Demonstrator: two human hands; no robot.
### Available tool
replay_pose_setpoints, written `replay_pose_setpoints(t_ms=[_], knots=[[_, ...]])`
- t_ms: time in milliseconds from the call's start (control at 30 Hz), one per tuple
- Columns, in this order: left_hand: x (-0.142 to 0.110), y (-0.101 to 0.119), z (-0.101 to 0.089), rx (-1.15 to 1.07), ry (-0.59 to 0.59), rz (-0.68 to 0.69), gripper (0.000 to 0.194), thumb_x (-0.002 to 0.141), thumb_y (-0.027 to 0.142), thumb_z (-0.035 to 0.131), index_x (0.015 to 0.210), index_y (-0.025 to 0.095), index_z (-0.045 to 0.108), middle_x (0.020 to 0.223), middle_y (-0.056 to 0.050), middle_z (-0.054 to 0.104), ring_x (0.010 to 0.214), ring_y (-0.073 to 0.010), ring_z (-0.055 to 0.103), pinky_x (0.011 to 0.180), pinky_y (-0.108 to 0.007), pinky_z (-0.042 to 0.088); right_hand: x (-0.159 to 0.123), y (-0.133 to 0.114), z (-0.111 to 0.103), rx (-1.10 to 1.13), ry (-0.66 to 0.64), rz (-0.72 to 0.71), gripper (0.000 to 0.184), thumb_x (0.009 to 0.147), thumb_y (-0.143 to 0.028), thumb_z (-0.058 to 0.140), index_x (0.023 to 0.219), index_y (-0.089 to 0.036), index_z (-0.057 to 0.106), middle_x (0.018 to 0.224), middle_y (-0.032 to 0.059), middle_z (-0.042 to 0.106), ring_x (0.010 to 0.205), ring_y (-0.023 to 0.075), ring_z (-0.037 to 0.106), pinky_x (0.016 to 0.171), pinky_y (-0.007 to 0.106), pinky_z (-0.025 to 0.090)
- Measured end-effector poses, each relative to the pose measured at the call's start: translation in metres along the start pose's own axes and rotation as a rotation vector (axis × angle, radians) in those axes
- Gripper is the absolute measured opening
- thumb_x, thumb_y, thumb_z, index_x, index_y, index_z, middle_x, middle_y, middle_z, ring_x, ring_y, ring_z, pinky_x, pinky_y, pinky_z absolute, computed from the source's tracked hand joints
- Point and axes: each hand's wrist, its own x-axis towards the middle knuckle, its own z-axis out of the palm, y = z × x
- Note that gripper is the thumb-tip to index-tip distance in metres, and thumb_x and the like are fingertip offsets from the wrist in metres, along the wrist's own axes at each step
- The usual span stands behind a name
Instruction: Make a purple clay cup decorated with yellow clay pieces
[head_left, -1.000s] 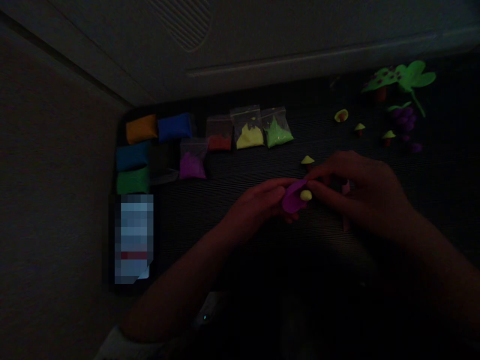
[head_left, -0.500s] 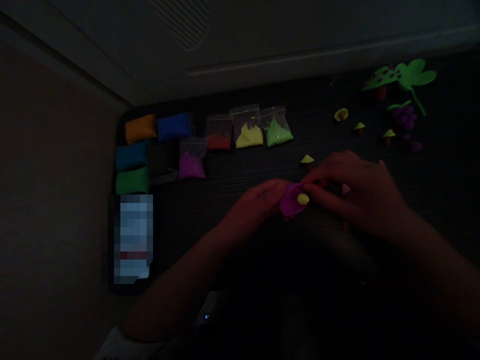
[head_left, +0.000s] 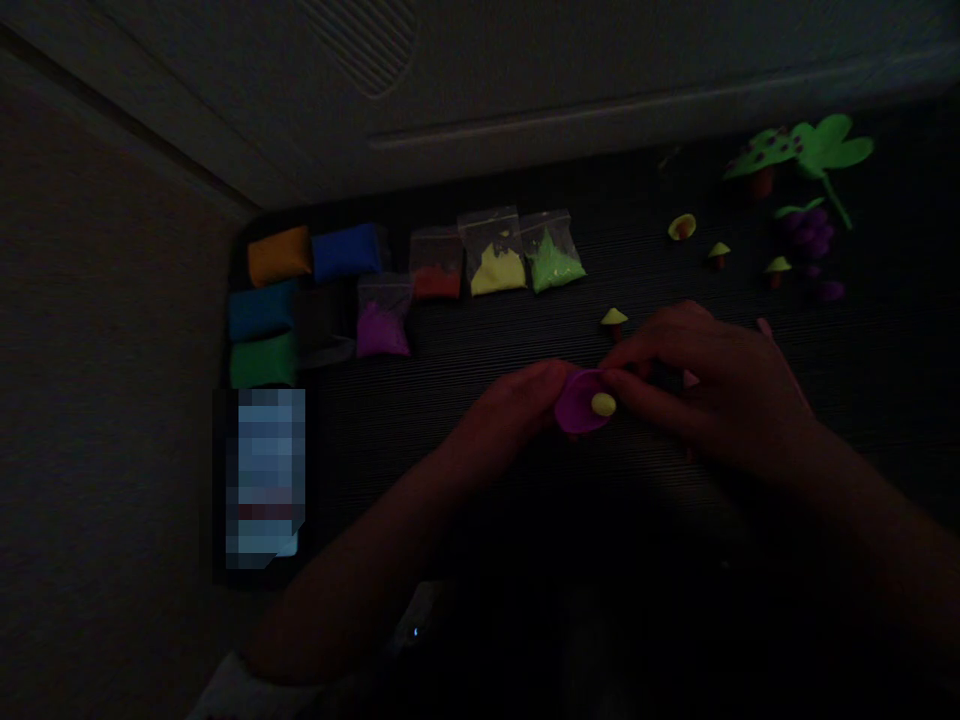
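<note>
Cup, purple, flared, seemingly clay (head_left: 576, 403), over the dark ribbed desk (head_left: 451, 368); left hand (head_left: 525, 398) grasps its ten-o'clock side, right hand (head_left: 705, 370) pinches its one-o'clock rim; probably light, soft, easily dented: best cradled underneath.

No text, label, brand, number or sign can be read. The bright screen (head_left: 266, 465) at the left is blurred into coarse blocks, with a dark red band across its lower part, so any writing there cannot be made out. The small bags (head_left: 498, 272) show no legible print in the dim light.
</note>
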Motion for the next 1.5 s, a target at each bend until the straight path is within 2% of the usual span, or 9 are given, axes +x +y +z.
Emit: replay_pose_setpoints(t_ms=[433, 533, 633, 733, 800, 900, 1067, 1200, 1500], knots=[[0.001, -0.003, 0.001, -0.043, 0.045, -0.019, 0.046, 0.077, 0.058, 0.05, 0.085, 0.014, 0.061, 0.075, -0.002, 0.06, 0.07, -0.0133, 0.055, 0.064, -0.025, 0.043, -0.002, -0.001, 0.002, 0.081, -0.009, 0.008, 0.013, 0.08, -0.029, 0.056, 0.086, -0.02, 0.064, 0.072, -0.0002, 0.062, 0.07, 0.0145, 0.056, 0.064, 0.029, 0.038], [0.002, 0.0, 0.003, -0.109, 0.047, -0.003, 0.046, 0.077, 0.058, 0.049, 0.09, 0.016, 0.062, 0.082, -0.003, 0.062, 0.072, -0.0137, 0.056, 0.063, -0.025, 0.045, 0.0, -0.002, 0.002, 0.064, -0.012, 0.037, 0.013, 0.08, -0.028, 0.056, 0.086, -0.02, 0.064, 0.069, -0.0007, 0.06, 0.068, 0.0138, 0.055, 0.064, 0.029, 0.038], [0.001, 0.005, 0.005, -0.149, 0.062, 0.066, 0.04, 0.074, 0.052, 0.057, 0.095, 0.018, 0.062, 0.088, -0.002, 0.062, 0.073, -0.0138, 0.058, 0.06, -0.025, 0.047, 0.001, -0.002, 0.002, 0.056, -0.012, 0.093, 0.014, 0.081, -0.029, 0.055, 0.085, -0.02, 0.064, 0.068, -0.0009, 0.058, 0.067, 0.0135, 0.054, 0.062, 0.028, 0.037], [0.0, 0.007, 0.006, -0.131, 0.072, 0.074, 0.03, 0.072, 0.037, 0.066, 0.095, 0.018, 0.062, 0.085, -0.001, 0.063, 0.068, -0.0122, 0.059, 0.06, -0.024, 0.048, 0.002, -0.002, 0.004, 0.074, -0.024, 0.126, 0.015, 0.081, -0.03, 0.054, 0.085, -0.02, 0.065, 0.069, -0.0007, 0.059, 0.066, 0.0131, 0.054, 0.061, 0.028, 0.038], [0.0, 0.007, 0.005, -0.148, 0.075, 0.053, 0.027, 0.072, 0.032, 0.066, 0.094, 0.018, 0.061, 0.085, -0.001, 0.064, 0.066, -0.0119, 0.06, 0.06, -0.024, 0.049, 0.001, -0.001, 0.004, 0.095, -0.024, 0.136, 0.016, 0.081, -0.03, 0.053, 0.087, -0.019, 0.064, 0.071, -0.0002, 0.06, 0.067, 0.013, 0.055, 0.061, 0.027, 0.039], [0.001, 0.006, 0.002, -0.213, 0.081, 0.046, 0.026, 0.075, 0.033, 0.063, 0.095, 0.016, 0.06, 0.085, -0.002, 0.065, 0.067, -0.0127, 0.061, 0.06, -0.025, 0.05, 0.0, -0.001, 0.002, 0.109, 0.029, 0.156, 0.018, 0.083, -0.026, 0.051, 0.095, -0.019, 0.063, 0.078, 0.0014, 0.062, 0.071, 0.0136, 0.057, 0.062, 0.027, 0.041], [0.002, 0.008, -0.002, -0.28, 0.109, 0.063, 0.028, 0.078, 0.04, 0.058, 0.091, 0.015, 0.059, 0.083, -0.003, 0.065, 0.068, -0.0129, 0.062, 0.062, -0.025, 0.051, -0.005, 0.0, -0.002, 0.112, 0.126, 0.075, 0.014, 0.081, -0.025, 0.055, 0.093, -0.022, 0.061, 0.08, 0.0005, 0.061, 0.072, 0.0134, 0.056, 0.062, 0.028, 0.042], [0.002, 0.007, -0.003, -0.282, 0.1, 0.041, 0.033, 0.08, 0.045, 0.055, 0.091, 0.014, 0.06, 0.083, -0.004, 0.065, 0.068, -0.0122, 0.061, 0.063, -0.024, 0.05, -0.005, 0.0, 0.001, 0.075, 0.092, -0.075, 0.015, 0.076, -0.025, 0.061, 0.091, -0.022, 0.062, 0.08, -0.0005, 0.063, 0.076, 0.0135, 0.057, 0.066, 0.028, 0.043], [0.003, 0.004, -0.002, -0.281, 0.07, 0.036, 0.031, 0.079, 0.043, 0.056, 0.09, 0.015, 0.062, 0.085, -0.003, 0.064, 0.072, -0.0115, 0.06, 0.065, -0.024, 0.05, -0.004, -0.003, 0.001, 0.044, 0.03, -0.092, 0.014, 0.077, -0.03, 0.061, 0.089, -0.023, 0.064, 0.081, 0.0009, 0.063, 0.075, 0.0148, 0.058, 0.065, 0.029, 0.042]])
